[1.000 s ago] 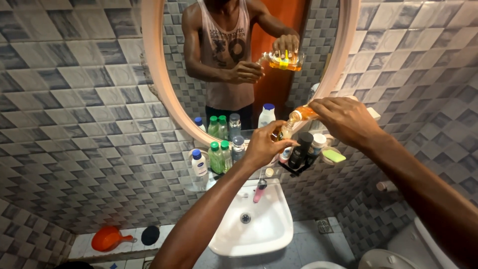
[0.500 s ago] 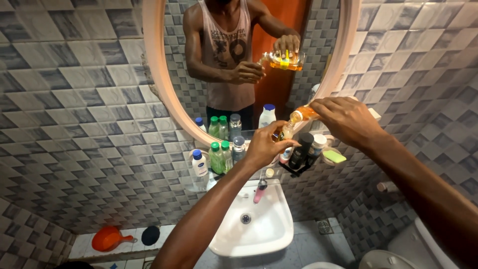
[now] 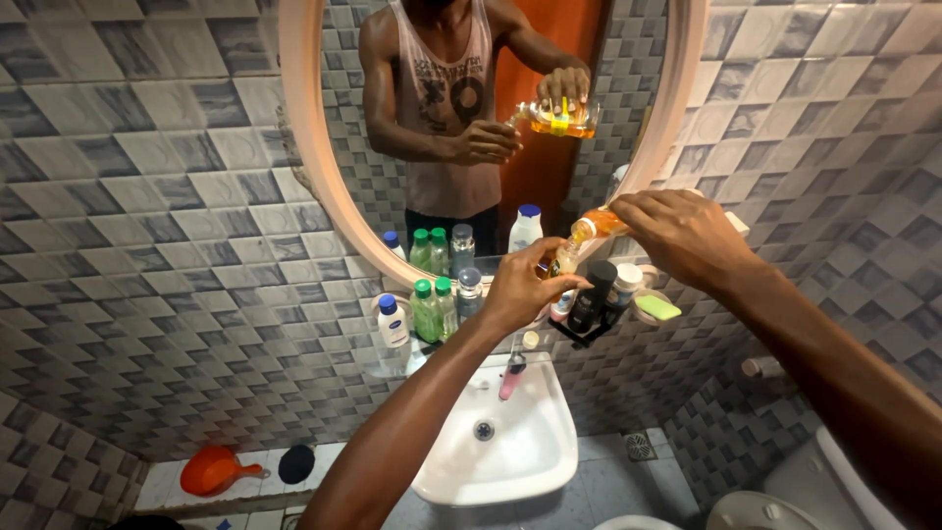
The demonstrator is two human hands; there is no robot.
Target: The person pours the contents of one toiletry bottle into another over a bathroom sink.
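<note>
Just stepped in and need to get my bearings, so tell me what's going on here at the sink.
A person stands before a round mirror above a white sink. The right hand tips a bottle of orange liquid so its mouth meets a small bottle gripped in the left hand; whether liquid is flowing is too small to tell. Below the mirror, a shelf holds a white bottle with a blue cap and green bottles.

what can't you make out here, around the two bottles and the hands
Head view only:
- Small bottle: mostly wrapped by the left hand, fill level unseen.
- Orange bottle: body covered by the right hand.
- Toilet: cut off by the bottom edge.
- Shelf bottles: too small to tell their contents.
</note>
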